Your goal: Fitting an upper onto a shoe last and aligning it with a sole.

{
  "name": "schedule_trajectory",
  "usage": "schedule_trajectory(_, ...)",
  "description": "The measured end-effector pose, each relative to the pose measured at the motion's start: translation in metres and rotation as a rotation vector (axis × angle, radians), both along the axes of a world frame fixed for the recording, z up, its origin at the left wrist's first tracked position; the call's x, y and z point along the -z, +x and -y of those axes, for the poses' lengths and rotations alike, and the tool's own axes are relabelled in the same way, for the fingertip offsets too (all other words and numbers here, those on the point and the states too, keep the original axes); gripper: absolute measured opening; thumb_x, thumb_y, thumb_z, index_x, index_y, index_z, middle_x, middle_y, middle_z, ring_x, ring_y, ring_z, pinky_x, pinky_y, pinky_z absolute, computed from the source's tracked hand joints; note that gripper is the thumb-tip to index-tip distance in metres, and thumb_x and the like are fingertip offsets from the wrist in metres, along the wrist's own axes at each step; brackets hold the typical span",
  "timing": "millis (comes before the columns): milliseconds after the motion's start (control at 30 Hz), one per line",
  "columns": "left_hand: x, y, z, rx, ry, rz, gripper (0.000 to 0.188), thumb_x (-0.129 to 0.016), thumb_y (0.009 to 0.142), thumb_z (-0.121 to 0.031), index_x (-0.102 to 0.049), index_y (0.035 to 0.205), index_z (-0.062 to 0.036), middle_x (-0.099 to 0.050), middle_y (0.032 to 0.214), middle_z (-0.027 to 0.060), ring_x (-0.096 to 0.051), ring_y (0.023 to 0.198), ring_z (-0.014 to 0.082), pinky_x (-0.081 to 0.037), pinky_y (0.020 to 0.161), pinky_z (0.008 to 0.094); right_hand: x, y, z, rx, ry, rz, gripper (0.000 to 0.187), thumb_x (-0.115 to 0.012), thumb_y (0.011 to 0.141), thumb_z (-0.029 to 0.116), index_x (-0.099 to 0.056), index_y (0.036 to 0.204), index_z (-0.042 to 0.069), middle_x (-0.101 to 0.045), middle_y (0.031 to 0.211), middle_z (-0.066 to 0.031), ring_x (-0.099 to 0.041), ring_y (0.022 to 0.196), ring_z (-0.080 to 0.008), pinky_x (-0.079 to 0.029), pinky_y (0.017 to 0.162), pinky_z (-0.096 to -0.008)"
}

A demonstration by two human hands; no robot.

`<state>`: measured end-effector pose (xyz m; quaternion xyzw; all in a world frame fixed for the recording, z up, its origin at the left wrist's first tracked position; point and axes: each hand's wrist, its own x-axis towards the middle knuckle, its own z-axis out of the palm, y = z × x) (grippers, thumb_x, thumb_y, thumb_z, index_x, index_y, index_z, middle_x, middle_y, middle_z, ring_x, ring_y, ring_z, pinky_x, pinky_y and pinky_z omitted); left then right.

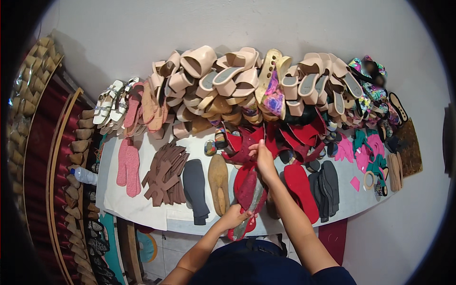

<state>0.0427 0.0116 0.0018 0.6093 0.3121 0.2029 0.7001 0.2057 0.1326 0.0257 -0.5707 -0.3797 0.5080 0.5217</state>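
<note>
My left hand grips the heel end of a dark red shoe upper with a grey strip along its side. A bright red sole shows beneath it, by my fingers. My right hand is at the far end, fingers bent together against a pile of dark red pieces. What those fingers pinch is too small to make out. Left of the work lie a tan shoe last and dark grey soles. To the right are a red sole pair and more dark grey soles.
Finished pale pink heeled sandals are heaped along the wall. Brown straps and pink soles lie at the left. Pink and green scraps and a tape roll sit at the right. A bottle stands by the last racks.
</note>
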Motion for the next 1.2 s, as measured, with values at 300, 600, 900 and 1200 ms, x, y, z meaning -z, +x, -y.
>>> schedule_trajectory(300,-0.016,-0.059,-0.001,-0.132,-0.376,0.247,0.036,-0.056,0.081,-0.027,-0.049,0.100,0.0031,-0.058,0.085,0.0093,-0.058,0.072,0.0166,-0.049,0.066,0.0303,-0.028,-0.037,0.021,0.116,0.329,-0.122,0.038,-0.029,0.092,0.033,-0.052,0.089,0.002,-0.053,0.075,-0.0065,-0.052,0.075,-0.0156,-0.040,0.073,-0.0285)
schedule_trajectory(600,-0.034,-0.089,-0.005,-0.107,-0.026,-0.063,0.026,-0.069,0.070,-0.010,-0.056,0.090,0.0004,-0.060,0.080,0.0049,-0.056,0.071,0.0107,-0.046,0.065,0.0248,-0.041,-0.103,0.046,0.455,0.452,0.845,0.025,-0.035,0.087,0.020,-0.053,0.083,0.003,-0.055,0.075,-0.0107,-0.050,0.075,-0.0290,-0.034,0.074,-0.0377)
schedule_trajectory(900,-0.010,-0.139,-0.022,-0.214,-0.276,0.252,0.072,-0.042,0.073,-0.061,-0.048,0.102,0.0051,-0.057,0.087,0.0116,-0.059,0.072,0.0179,-0.049,0.066,0.0304,0.022,-0.124,0.005,0.310,0.186,-0.294,0.030,-0.031,0.092,0.024,-0.049,0.091,0.000,-0.051,0.069,-0.0032,-0.049,0.063,-0.0118,-0.040,0.059,-0.0261)
schedule_trajectory(1200,0.040,-0.220,-0.049,-0.636,-0.310,0.217,0.091,-0.014,0.069,-0.075,-0.047,0.101,0.0033,-0.056,0.082,0.0130,-0.058,0.069,0.0204,-0.050,0.064,0.0331,0.060,-0.197,0.040,-0.347,0.186,1.006,0.056,-0.063,0.072,0.024,-0.040,0.114,-0.005,-0.045,0.101,-0.0238,-0.046,0.093,-0.0367,-0.041,0.075,-0.0388)
